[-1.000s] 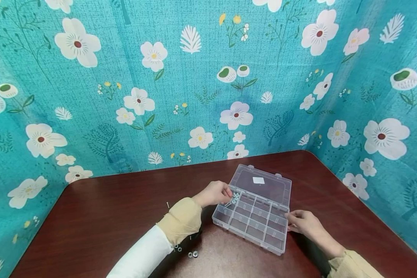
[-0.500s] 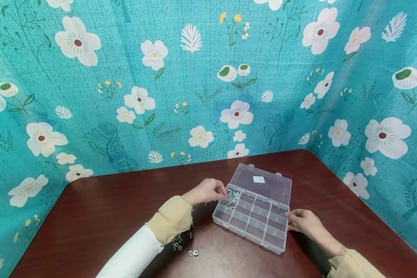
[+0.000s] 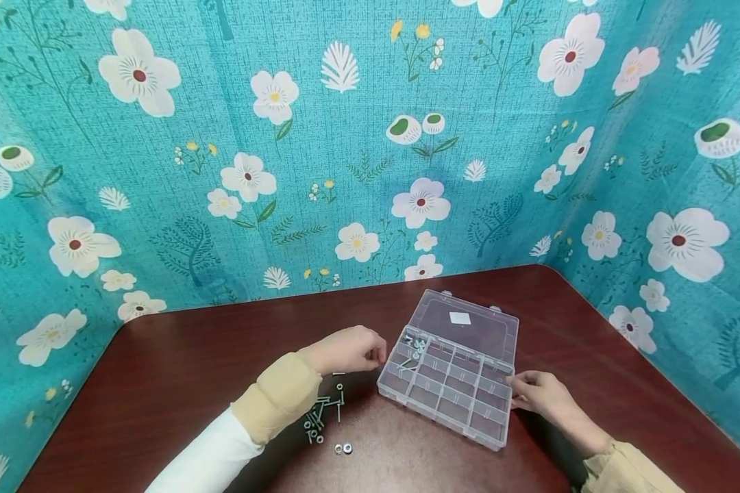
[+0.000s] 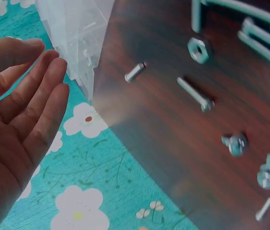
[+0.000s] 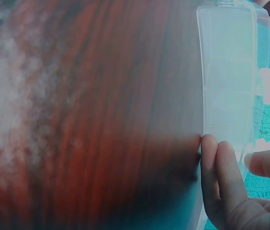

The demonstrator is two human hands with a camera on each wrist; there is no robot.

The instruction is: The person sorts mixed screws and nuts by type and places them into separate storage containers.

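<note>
A clear plastic compartment box stands on the table, its lid folded back. Several bolts and nuts lie in its back-left compartments. My left hand is just left of the box, fingers loosely bent; the left wrist view shows nothing between thumb and fingers. Loose hardware lies below that hand, with a hex nut and a bolt plain in the left wrist view. At the box's right side, my right hand grips the edge, its fingers along the outer wall.
The dark red wooden table meets a teal flowered cloth at its back and sides. Two nuts sit apart, nearer the front, from the pile of bolts. A white label is on the lid.
My left hand has drawn back leftward from over the box's back-left compartments, leaving hardware there and uncovering the loose pile. My right hand has kept its place on the box.
</note>
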